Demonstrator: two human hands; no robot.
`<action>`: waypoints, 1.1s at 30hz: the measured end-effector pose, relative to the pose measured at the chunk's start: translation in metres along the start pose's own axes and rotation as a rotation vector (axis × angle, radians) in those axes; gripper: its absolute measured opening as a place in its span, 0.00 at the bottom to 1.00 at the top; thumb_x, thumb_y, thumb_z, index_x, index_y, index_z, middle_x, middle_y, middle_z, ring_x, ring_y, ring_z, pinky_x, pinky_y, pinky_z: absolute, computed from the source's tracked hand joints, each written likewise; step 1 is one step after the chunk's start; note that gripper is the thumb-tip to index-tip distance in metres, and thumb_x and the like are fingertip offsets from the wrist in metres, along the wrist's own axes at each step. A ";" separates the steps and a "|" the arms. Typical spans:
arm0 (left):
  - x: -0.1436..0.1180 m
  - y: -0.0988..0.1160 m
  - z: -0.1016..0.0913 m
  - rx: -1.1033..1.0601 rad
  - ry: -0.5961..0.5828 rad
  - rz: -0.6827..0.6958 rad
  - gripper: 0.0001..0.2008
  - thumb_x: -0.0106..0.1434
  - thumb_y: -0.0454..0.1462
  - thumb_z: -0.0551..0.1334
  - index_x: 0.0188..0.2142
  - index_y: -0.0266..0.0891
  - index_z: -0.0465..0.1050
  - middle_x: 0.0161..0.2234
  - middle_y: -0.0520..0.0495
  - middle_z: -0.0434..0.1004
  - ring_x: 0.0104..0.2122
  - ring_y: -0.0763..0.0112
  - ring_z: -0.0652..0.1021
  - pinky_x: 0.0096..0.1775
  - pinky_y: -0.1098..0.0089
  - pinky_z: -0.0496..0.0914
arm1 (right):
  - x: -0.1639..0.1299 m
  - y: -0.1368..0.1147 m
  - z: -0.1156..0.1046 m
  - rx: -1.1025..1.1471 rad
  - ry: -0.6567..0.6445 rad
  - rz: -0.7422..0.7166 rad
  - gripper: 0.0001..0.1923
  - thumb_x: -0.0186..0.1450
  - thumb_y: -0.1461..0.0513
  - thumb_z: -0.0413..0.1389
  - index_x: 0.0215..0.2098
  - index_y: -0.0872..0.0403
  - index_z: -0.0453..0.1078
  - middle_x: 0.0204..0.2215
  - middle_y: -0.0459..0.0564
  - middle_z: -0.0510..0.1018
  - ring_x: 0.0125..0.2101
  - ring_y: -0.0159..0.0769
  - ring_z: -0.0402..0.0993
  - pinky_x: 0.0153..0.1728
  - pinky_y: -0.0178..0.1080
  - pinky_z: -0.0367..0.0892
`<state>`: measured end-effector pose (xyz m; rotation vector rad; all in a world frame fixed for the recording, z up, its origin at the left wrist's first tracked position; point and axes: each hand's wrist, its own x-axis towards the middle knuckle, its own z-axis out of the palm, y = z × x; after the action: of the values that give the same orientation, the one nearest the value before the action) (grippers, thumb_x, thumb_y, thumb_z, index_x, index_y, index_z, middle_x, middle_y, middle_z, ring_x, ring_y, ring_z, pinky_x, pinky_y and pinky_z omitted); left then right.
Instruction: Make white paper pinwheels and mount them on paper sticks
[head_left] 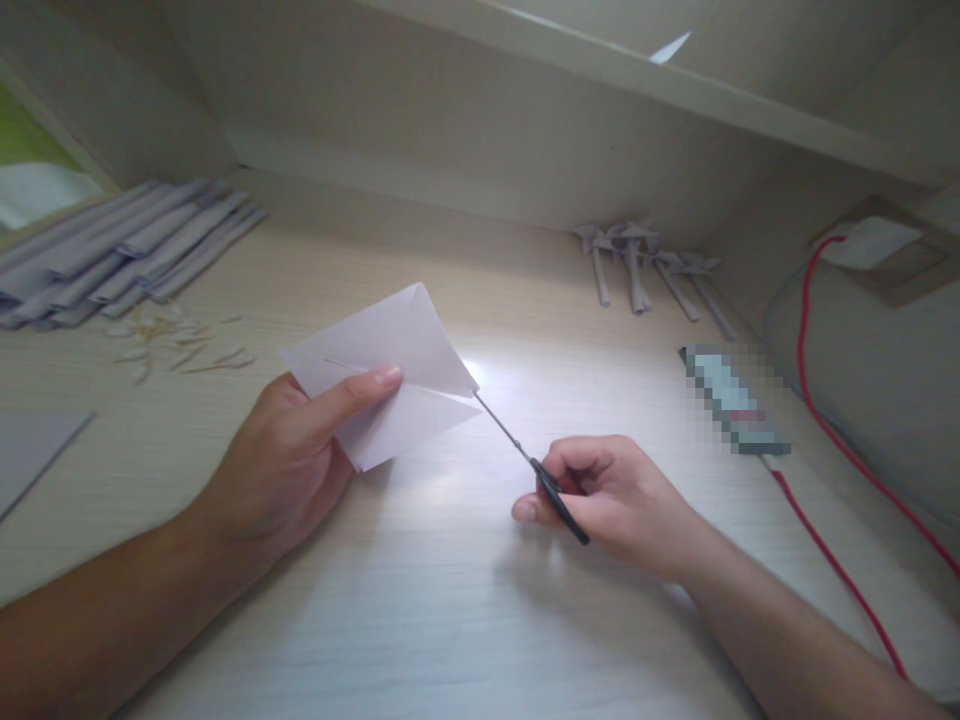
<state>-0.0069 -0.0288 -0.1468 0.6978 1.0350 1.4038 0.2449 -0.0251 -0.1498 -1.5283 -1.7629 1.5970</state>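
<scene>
My left hand holds a folded white sheet of paper above the wooden desk, thumb pressed on its upper face. My right hand grips black-handled scissors. The thin blades point up and left, and their tips reach into the paper's right edge at the fold.
A stack of grey folded paper strips lies at the far left, with small paper scraps in front of it. Several rolled paper pieces rest by the back wall. A red cable and a blurred object are at the right. A grey sheet lies at the left edge.
</scene>
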 end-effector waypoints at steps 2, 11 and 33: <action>0.000 0.000 0.000 0.002 -0.003 -0.001 0.13 0.55 0.36 0.75 0.41 0.36 0.83 0.40 0.45 0.87 0.30 0.65 0.83 0.33 0.70 0.78 | 0.001 0.001 0.000 0.003 0.004 -0.002 0.24 0.54 0.50 0.73 0.19 0.55 0.66 0.19 0.39 0.60 0.23 0.27 0.54 0.23 0.35 0.48; 0.000 0.000 -0.001 0.032 0.014 0.014 0.13 0.55 0.35 0.75 0.41 0.36 0.83 0.40 0.46 0.87 0.33 0.67 0.83 0.37 0.73 0.78 | 0.001 0.003 -0.005 -0.342 0.094 -0.034 0.20 0.61 0.48 0.66 0.23 0.55 0.73 0.20 0.42 0.68 0.23 0.30 0.59 0.23 0.35 0.51; -0.001 0.000 -0.009 0.575 -0.259 -0.176 0.12 0.49 0.42 0.74 0.31 0.38 0.85 0.29 0.47 0.85 0.26 0.67 0.78 0.29 0.72 0.69 | 0.013 0.007 -0.003 0.030 0.349 -0.283 0.18 0.58 0.50 0.71 0.34 0.56 0.80 0.29 0.49 0.82 0.27 0.34 0.74 0.28 0.36 0.65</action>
<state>-0.0143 -0.0310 -0.1508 1.1414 1.2659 0.8317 0.2459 -0.0137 -0.1603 -1.3714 -1.6605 1.1391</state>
